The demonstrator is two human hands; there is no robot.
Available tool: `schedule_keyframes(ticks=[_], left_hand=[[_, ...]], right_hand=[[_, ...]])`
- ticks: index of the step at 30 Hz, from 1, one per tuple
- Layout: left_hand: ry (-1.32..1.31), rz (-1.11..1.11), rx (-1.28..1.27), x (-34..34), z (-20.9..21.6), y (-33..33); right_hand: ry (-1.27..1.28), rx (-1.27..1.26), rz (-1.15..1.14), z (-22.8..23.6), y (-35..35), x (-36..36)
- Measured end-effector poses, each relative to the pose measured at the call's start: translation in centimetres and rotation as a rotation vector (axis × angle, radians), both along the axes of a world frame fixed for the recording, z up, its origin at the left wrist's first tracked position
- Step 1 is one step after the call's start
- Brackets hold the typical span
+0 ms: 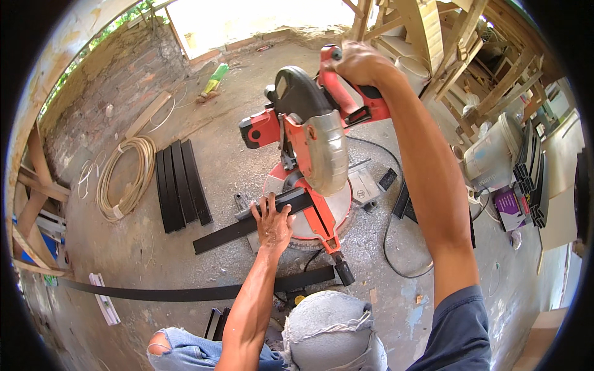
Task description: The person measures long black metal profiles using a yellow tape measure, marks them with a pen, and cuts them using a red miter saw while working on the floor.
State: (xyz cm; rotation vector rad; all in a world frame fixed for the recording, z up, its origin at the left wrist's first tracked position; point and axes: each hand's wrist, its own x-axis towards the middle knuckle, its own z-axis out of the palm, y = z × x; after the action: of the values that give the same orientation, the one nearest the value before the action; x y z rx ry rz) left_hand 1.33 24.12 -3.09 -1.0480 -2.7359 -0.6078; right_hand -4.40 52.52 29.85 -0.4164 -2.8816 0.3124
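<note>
A red and black miter saw (260, 128) stands on the floor in front of me, its head raised. My right hand (362, 63) is wrapped round the saw's red handle (341, 94) at the top. The clear blade guard (329, 157) hangs over the round base, above the red slotted strip. Across the base lies a black metal bar (224, 237), its left end sticking out past the saw. My left hand (274, 224) presses on this bar, fingers spread over it and holding it in place. The bar's right end lies near the slot under the guard.
Several black bars (180, 185) and a coiled hose (127, 179) lie to the left. A long black strip (185, 293) crosses the floor before my knees. Cut-off bits and shavings surround the saw. A power cord (385, 238), white bucket (495, 151) and purple box (510, 209) are at right.
</note>
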Motion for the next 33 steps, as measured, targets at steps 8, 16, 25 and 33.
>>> schedule_keyframes(ticks=[8,16,25,33], left_hand=[[0.032,0.005,-0.007,-0.1,-0.6,-0.4],[0.007,-0.004,0.034,-0.2,-0.7,-0.5],[0.045,-0.003,0.087,-0.4,-1.0,-0.5],[0.044,0.013,0.128,-0.2,-1.1,-0.1]], right_hand=[[0.302,-0.343,0.022,-5.7,-2.4,9.8],[0.357,-0.466,0.012,-12.5,-5.8,19.3],[0.554,-0.801,-0.079,-15.2,-6.8,19.7],[0.602,-0.856,-0.122,-17.0,-7.1,20.8]])
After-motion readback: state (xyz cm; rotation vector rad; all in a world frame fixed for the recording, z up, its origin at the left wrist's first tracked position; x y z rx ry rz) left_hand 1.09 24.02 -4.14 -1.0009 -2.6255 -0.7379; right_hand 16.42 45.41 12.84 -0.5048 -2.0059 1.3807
